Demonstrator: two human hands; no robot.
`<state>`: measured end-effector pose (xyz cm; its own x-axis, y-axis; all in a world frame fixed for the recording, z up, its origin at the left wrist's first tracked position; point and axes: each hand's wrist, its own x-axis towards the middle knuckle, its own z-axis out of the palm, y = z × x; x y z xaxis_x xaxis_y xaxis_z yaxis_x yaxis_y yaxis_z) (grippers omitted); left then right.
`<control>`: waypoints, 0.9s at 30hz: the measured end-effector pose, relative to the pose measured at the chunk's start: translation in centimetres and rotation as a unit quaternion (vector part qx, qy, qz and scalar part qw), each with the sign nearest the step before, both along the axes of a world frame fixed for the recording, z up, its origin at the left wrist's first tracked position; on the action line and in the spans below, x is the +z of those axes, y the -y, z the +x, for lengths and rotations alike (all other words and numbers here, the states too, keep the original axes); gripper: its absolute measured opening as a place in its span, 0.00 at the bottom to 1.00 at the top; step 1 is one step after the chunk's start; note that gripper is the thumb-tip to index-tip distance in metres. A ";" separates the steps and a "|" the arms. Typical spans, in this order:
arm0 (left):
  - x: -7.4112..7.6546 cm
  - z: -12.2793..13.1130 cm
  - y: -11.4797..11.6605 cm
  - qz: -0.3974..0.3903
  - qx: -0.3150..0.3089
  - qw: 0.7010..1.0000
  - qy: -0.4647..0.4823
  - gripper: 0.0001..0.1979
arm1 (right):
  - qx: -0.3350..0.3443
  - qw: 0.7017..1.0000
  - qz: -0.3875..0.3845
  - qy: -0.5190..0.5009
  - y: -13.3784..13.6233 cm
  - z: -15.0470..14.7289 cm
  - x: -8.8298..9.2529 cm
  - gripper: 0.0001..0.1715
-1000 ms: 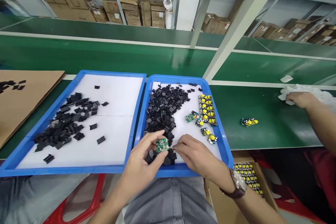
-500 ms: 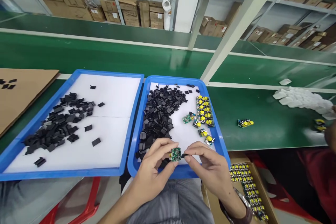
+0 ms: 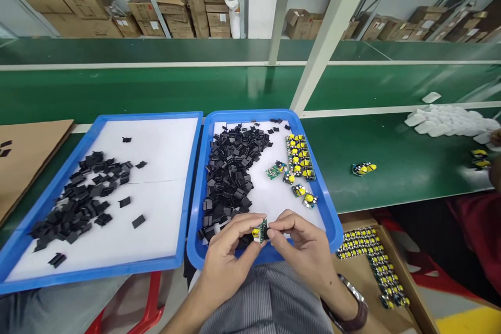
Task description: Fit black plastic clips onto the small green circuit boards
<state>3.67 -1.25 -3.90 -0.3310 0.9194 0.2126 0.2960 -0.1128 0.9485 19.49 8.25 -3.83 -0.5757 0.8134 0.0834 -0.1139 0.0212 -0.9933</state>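
My left hand (image 3: 229, 250) pinches a small green circuit board (image 3: 262, 231) with a yellow part on its left side, over the front edge of the right blue tray (image 3: 195, 209). From the right, my right hand (image 3: 303, 248) holds a small black piece (image 3: 269, 233) against the board's face; its exact contact is partly hidden by the fingers. Many black pieces (image 3: 230, 167) are heaped on the tray's left side. Rows of boards with yellow parts (image 3: 300, 157) stand at its right, with several loose boards (image 3: 310, 200) below them.
The left blue tray (image 3: 189, 167) holds more black pieces. A cardboard box (image 3: 360, 282) of boards is at lower right. One board (image 3: 364, 168) lies on the green bench (image 3: 332, 141), near white items (image 3: 450, 120). A person sits at far right.
The board has turned more edge-on, and my right hand has brought the black piece left against it. The camera view has shifted slightly.
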 end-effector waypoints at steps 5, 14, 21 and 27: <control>0.1 -0.1 0.0 0.005 -0.003 1.000 -0.018 0.21 | -0.009 1.000 -0.004 -0.016 0.3 -0.2 -0.1 0.06; -0.3 0.0 0.2 0.010 -0.004 1.000 -0.029 0.24 | -0.045 0.996 0.069 -0.027 0.8 -0.6 0.0 0.10; -0.4 0.2 0.3 0.011 0.007 1.000 -0.020 0.24 | -0.038 0.996 0.072 -0.040 0.8 -0.4 0.0 0.12; -0.6 0.1 0.4 0.018 0.000 0.999 -0.035 0.25 | -0.047 0.993 0.106 -0.008 0.9 -0.2 -0.2 0.10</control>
